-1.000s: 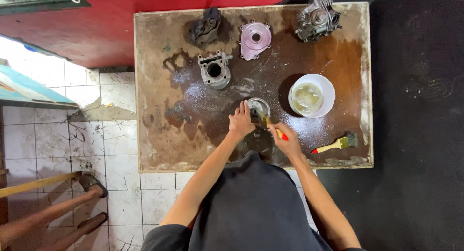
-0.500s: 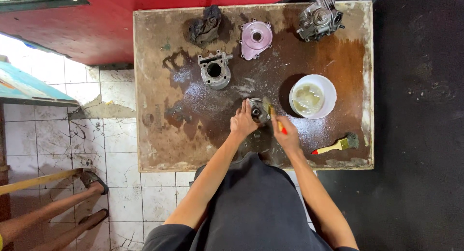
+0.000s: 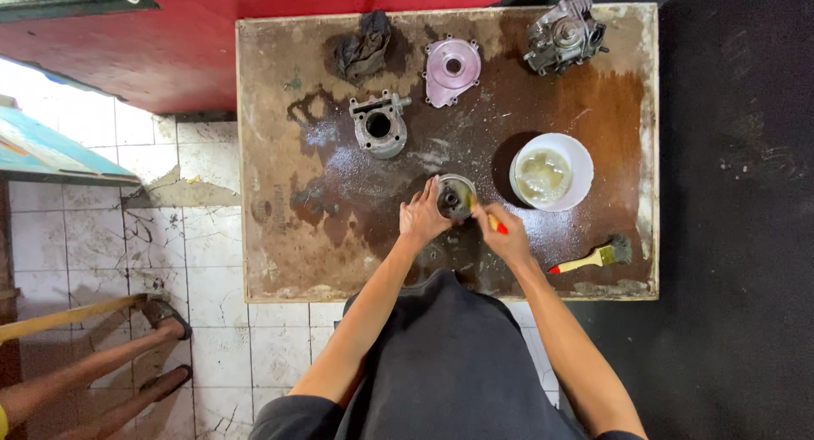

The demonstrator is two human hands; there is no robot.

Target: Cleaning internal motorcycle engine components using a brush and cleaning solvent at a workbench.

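A small round metal part (image 3: 455,196), dark and greasy with a hollow centre, stood near the front middle of the desk (image 3: 280,262), a flat board stained brown and glistening wet around the part. The left hand (image 3: 421,217) had its grip closed around the part's left side, fingers curled over the rim. The right hand (image 3: 506,236) had its grip closed on a small brush (image 3: 490,220) with a yellow and red handle, its tip touching the part's right edge. Just to the right stood a round white bowl (image 3: 577,156) holding a cloudy, pale liquid. Near the front right edge lay a second brush (image 3: 593,257), flat, with a yellow handle, red tip and dark bristles. Farther back sat a grey cast cylinder block (image 3: 378,124) with a round bore, and beside it a pinkish, smooth metal cover (image 3: 452,69) with a central hole. A crumpled dark rag (image 3: 363,47) lay at the back edge, and a lumpy grey engine casing (image 3: 565,31) sat in the far right corner. Left of the desk the floor was cracked white tile (image 3: 212,253), where another person's legs (image 3: 93,372) in sandals showed.
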